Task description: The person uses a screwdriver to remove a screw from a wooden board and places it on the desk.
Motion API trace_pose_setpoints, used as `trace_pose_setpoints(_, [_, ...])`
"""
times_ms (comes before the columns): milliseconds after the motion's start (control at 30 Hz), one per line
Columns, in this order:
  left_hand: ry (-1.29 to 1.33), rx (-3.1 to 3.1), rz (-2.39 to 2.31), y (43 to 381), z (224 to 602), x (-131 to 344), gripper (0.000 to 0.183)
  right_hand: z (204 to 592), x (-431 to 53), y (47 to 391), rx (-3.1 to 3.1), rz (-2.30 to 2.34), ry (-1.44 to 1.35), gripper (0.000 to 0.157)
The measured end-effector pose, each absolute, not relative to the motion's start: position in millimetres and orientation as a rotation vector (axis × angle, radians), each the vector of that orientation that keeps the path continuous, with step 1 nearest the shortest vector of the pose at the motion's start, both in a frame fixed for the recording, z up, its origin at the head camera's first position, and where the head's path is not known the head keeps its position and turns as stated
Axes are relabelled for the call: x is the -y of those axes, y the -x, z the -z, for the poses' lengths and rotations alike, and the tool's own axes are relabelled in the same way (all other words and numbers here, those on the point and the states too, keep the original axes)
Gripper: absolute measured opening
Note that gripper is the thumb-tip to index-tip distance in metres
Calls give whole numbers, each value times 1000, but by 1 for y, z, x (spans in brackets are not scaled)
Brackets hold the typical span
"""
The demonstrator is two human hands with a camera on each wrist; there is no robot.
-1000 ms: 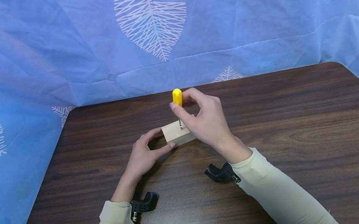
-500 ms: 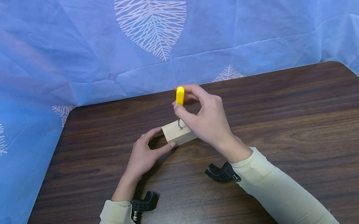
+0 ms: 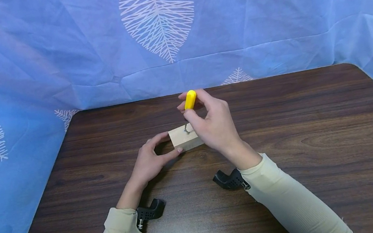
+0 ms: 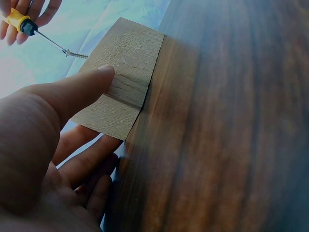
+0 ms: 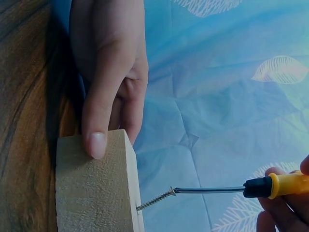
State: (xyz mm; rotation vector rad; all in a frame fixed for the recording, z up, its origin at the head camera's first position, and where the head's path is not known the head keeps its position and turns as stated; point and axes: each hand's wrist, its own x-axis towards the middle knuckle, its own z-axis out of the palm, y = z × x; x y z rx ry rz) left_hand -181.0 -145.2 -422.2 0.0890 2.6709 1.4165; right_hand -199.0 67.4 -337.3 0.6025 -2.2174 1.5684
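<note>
A pale wooden block (image 3: 183,137) lies on the dark wood table. My left hand (image 3: 148,161) grips its left end, thumb on the near side and fingers behind. From the block's top face a screw (image 5: 155,198) sticks up at a slant, most of its thread showing. My right hand (image 3: 214,124) holds a screwdriver (image 3: 190,100) by its yellow handle above the block. The screwdriver's thin metal shaft (image 5: 210,190) meets the screw head in the right wrist view. In the head view the right hand hides the block's right end.
The table (image 3: 300,136) reaches back to a blue cloth (image 3: 264,10) with white leaf prints, hanging behind and at the sides. Black camera mounts (image 3: 151,210) sit at both wrists, just past the cream sleeves (image 3: 288,201).
The screwdriver handle has tilted from upright toward the right, and the right fingers have shifted round it. The block and my left hand have stayed in place.
</note>
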Motion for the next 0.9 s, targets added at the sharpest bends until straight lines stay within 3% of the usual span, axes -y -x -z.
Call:
trace_pose_setpoints(467, [-56,-2683,-1392,181,421,146,70,326,-77,199,2253,-1538,-613,27])
trace_pose_setpoints(733, [-60,-2689,-1392,180,423,144,72,333,-145,202,2500,-1271,-415,23])
trace_pose_setpoints(900, [-55,-2678,-1401,179,423,145,74,356,-204,202,2728,-1081,-195,39])
